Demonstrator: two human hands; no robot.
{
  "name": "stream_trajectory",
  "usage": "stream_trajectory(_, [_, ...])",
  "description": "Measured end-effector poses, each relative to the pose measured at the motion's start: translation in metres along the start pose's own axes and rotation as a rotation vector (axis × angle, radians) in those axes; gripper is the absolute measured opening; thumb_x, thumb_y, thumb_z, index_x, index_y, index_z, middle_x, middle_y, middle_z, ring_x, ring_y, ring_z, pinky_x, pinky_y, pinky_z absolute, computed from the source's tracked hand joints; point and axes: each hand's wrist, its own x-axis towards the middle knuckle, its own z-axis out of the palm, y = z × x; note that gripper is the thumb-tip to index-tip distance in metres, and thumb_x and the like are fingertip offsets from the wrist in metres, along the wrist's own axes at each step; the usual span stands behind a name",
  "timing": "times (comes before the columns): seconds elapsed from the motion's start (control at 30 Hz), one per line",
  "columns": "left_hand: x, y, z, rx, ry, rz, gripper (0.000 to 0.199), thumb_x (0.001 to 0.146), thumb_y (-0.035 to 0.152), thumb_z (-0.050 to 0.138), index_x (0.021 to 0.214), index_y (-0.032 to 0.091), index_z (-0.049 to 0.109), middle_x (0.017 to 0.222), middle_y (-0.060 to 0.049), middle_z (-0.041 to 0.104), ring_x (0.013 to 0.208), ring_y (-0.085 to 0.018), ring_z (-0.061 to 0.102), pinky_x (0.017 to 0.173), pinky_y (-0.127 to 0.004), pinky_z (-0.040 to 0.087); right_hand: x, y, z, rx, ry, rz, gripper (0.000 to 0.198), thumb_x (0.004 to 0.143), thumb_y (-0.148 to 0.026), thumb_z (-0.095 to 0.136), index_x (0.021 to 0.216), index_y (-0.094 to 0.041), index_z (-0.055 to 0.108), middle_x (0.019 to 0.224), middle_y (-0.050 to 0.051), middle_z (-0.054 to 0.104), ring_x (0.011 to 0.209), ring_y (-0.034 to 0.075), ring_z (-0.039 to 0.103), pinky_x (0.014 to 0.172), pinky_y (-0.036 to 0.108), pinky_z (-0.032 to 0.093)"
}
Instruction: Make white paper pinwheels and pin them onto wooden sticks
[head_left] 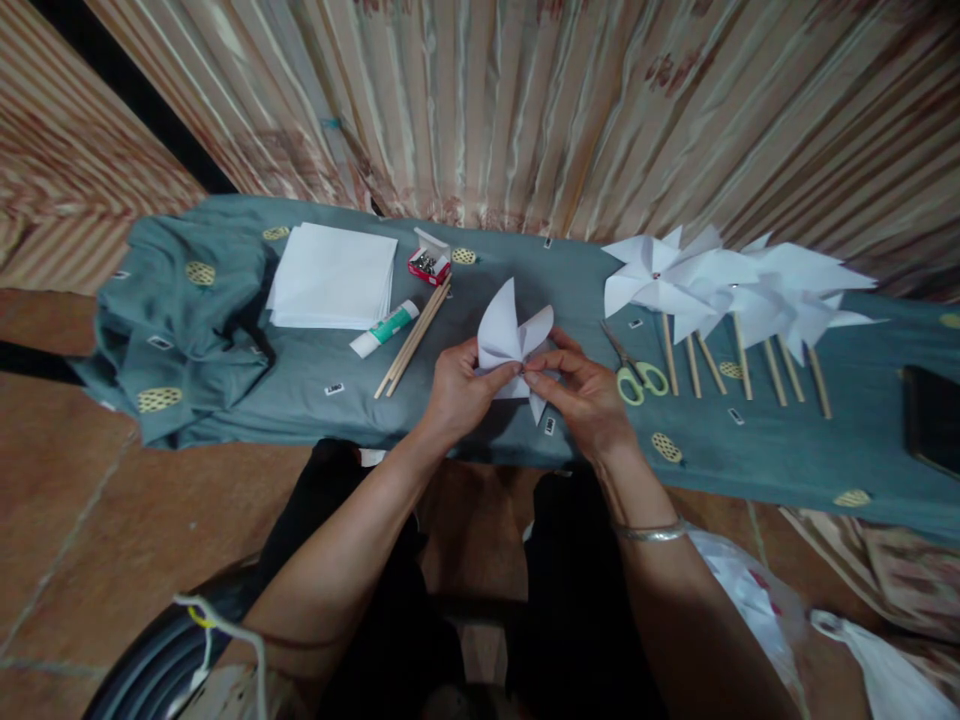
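A white paper pinwheel is held between my two hands above the cloth-covered bench. My left hand grips its left side, with the thumb pressed near the centre. Fingers of my right hand pinch at the centre from the right; whether a small pin sits between them is hidden. Green-handled scissors lie just right of my right hand. To the left are several thin wooden sticks, a glue stick and an open red box of pins.
A stack of white paper lies at the left of the bench. Several finished pinwheels on sticks overlap at the right. A dark phone rests at the right edge. Behind hangs a pleated curtain; a plastic bag is below.
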Motion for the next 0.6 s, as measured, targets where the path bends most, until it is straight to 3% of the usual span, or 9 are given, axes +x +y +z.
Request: stream_trajectory(0.6, [-0.0021, 0.0025, 0.0006, 0.026, 0.019, 0.001, 0.019, 0.063, 0.027, 0.073, 0.074, 0.012, 0.071, 0.068, 0.000, 0.067, 0.062, -0.014, 0.057, 0.060, -0.025, 0.044, -0.0001, 0.0029, 0.0014, 0.064, -0.009, 0.041, 0.018, 0.067, -0.038, 0.079, 0.076, -0.025, 0.073, 0.137, 0.004, 0.057, 0.129, 0.028, 0.051, 0.112, 0.048, 0.036])
